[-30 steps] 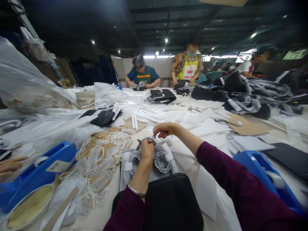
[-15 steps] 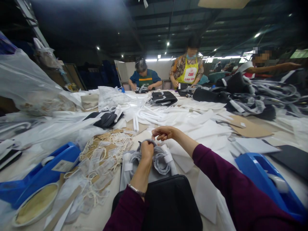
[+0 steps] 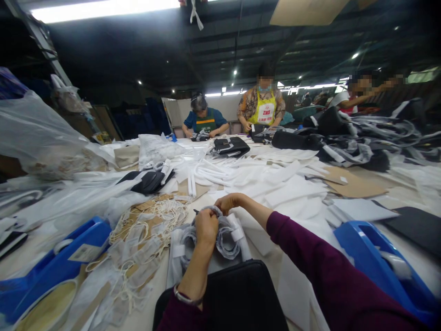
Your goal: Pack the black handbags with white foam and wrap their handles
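Green apron of a seated co-worker: white lettering, too small to read. Yellow apron of another co-worker: red emblem with illegible characters.

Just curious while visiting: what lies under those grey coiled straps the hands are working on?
The grey coiled straps with white paper bands rest on a pale sheet, whose near edge the black bag covers. Both hands hide the top.

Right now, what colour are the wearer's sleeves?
Dark purple, on the right sleeve, clearest in the head view.

Dim hall, bright ceiling strip light glaring top left; wide-angle warp and dark, blurred frame edges.
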